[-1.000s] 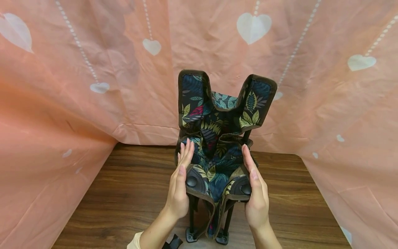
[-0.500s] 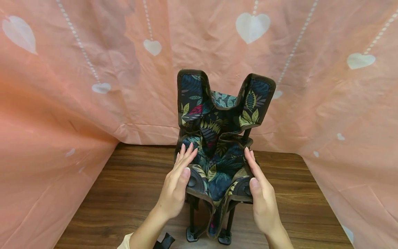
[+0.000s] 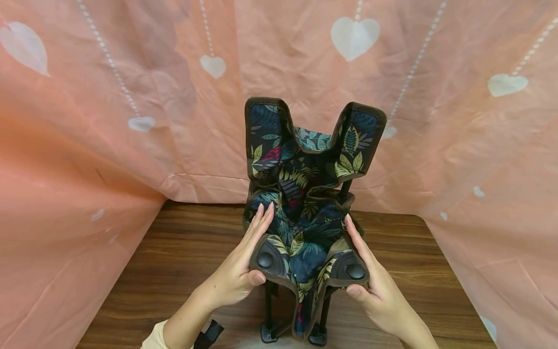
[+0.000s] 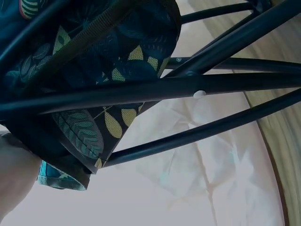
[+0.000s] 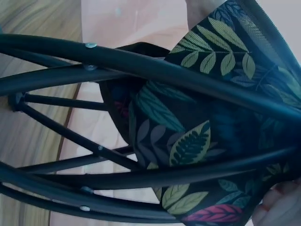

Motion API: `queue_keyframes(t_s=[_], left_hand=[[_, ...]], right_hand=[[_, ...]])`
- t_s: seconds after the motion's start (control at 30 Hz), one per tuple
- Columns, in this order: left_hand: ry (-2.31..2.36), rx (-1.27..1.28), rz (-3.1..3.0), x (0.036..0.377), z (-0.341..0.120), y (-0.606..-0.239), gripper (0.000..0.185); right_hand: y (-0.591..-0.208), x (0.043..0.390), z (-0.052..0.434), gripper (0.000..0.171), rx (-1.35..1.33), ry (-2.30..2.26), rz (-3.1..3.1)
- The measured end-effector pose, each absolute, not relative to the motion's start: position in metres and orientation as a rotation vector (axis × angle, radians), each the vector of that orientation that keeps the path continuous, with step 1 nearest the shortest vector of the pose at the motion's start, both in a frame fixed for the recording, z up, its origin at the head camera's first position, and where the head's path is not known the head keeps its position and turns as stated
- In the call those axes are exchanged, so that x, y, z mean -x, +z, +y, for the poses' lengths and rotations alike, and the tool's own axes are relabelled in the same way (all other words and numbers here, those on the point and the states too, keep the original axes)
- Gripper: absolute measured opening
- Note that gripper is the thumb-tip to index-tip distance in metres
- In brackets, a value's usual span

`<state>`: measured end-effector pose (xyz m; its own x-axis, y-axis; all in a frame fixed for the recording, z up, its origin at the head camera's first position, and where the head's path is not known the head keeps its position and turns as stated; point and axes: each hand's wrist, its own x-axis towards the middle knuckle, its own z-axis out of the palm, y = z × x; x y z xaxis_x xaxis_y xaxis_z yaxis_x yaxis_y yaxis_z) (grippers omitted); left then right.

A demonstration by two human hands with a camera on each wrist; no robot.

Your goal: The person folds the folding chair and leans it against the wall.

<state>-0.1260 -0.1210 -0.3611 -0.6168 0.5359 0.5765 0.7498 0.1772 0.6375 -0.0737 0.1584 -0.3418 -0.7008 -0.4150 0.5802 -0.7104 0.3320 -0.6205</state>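
Observation:
A small folding camp chair (image 3: pixel 310 252) with dark leaf-print fabric stands partly spread, its seat sagging into a deep fold at the front. My left hand (image 3: pixel 237 271) lies along the left front corner, fingers extended beside the fabric and thumb below the corner's edge. Mirroring it, my right hand (image 3: pixel 383 288) touches the right front corner with long, straight fingers, its thumb under the front edge. Each corner carries a round black cap (image 3: pixel 265 260). Crossed black legs (image 4: pixel 225 80) show beneath the fabric in the left wrist view; similar tubes (image 5: pixel 141 66) fill the right wrist view.
The chair stands on a dark wood-grain surface (image 3: pixel 174 271). Pink cloth (image 3: pixel 287 63) with white hearts hangs behind it and along both sides. A black strap-like piece (image 3: pixel 210 334) shows near the left forearm at the bottom edge.
The chair's two front corners have moved apart, widening the seat. Both hands have shifted outward, and their thumbs have gone from beside the corner caps to below the front edge.

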Motion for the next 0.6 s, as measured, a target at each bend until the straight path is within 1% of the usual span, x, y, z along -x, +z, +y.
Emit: queue_keyframes(t_s=[0.23,0.6], left_hand=[[-1.464,1.266,-2.249,0.129,-0.12,-0.355,0.102],[-1.312,1.233,-2.276,0.134,-0.118,-0.35,0.097]], right_hand=[[-0.342,0.074,0.149,0.076,-0.938,1.302,-2.329],[-0.339,0.077,0.142,0.074,-0.894,1.322,-2.367]])
